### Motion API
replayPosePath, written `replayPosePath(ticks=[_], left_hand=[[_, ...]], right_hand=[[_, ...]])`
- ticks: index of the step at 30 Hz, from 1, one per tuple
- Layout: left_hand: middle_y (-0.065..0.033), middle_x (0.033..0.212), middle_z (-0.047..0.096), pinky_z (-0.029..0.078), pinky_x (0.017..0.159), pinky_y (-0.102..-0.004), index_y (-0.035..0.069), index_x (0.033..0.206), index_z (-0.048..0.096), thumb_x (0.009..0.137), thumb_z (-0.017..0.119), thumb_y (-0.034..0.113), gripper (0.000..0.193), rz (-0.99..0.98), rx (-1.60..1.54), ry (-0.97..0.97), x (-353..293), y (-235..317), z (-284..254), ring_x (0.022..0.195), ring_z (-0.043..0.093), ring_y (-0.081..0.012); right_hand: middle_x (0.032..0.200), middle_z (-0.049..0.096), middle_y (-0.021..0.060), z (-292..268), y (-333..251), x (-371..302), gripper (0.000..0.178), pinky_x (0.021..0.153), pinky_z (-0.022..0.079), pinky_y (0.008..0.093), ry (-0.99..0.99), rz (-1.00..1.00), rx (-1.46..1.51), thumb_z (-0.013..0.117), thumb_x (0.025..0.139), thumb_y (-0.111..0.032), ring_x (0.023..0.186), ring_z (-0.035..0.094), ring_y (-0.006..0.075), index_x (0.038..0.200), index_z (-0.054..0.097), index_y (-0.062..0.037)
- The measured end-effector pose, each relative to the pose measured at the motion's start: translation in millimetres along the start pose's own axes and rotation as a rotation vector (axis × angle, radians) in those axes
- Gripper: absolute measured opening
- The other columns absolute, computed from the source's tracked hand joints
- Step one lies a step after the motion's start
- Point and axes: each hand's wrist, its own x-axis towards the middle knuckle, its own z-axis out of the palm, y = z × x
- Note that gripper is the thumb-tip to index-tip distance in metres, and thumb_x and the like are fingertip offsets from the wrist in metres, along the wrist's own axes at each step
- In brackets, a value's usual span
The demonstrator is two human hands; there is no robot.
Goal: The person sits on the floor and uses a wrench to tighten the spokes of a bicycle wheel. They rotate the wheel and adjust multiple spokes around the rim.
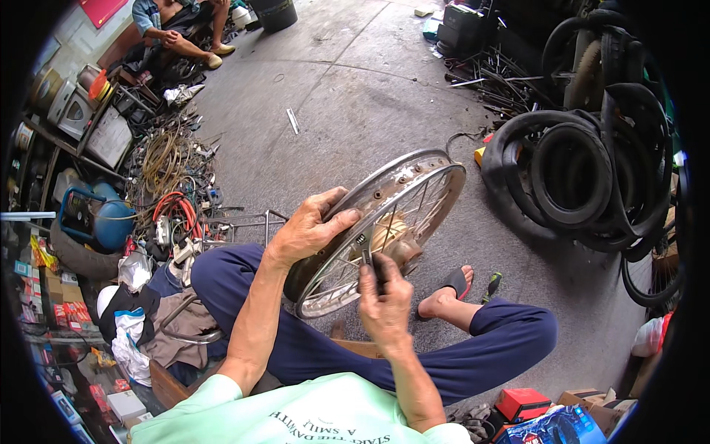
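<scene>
A bare spoked wheel point(403, 175), worn silver with rusty marks, stands tilted in front of my lap. My left hand point(314, 227) is closed on its upper left rim, thumb over the inner edge. My right hand point(386, 298) grips a small dark wrench point(365, 250), whose head reaches in among the spokes on the near side. Dirt darkens the right fingertips. Behind the spokes sits a dull hub point(401, 249), partly hidden by them. I cannot tell whether the wrench touches a spoke.
Black tyres and tubes point(569, 177) are heaped at the right. Tangled cables and a red hose point(177, 211) lie left, beside a blue tank point(111, 222). Boxes point(521, 405) stand near my right side. Another person point(177, 37) sits far left. A thin strip point(293, 120) lies on the concrete.
</scene>
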Motion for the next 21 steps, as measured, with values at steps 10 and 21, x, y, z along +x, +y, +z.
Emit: replayPosePath(ticks=[10,21], left_hand=[[-0.0007,0.089,0.065,0.048,0.071,-0.024,0.0,0.109,0.065,0.092,0.07,0.022,0.028,0.022,-0.052,-0.077,-2.1,1.0,11.6,0.081,0.057,-0.0072],[-0.0015,0.099,0.065,0.048,0.079,-0.0228,-0.002,0.115,0.063,0.091,0.071,0.019,0.033,0.015,-0.166,-0.158,-3.9,-2.2,23.3,0.089,0.058,-0.0069]], right_hand=[[0.062,0.053,-0.0068,-120.7,42.1,148.8,0.021,0.044,0.028,0.0212,-0.814,0.332,0.272,0.073,0.089,-0.019,0.052,0.04,0.0009,0.098,0.072,-0.0003],[0.061,0.053,0.0013,-183.7,103.1,64.2,0.027,0.04,0.027,0.0203,-0.232,0.386,0.627,0.07,0.085,-0.018,0.046,0.044,0.0056,0.098,0.063,0.0052]])
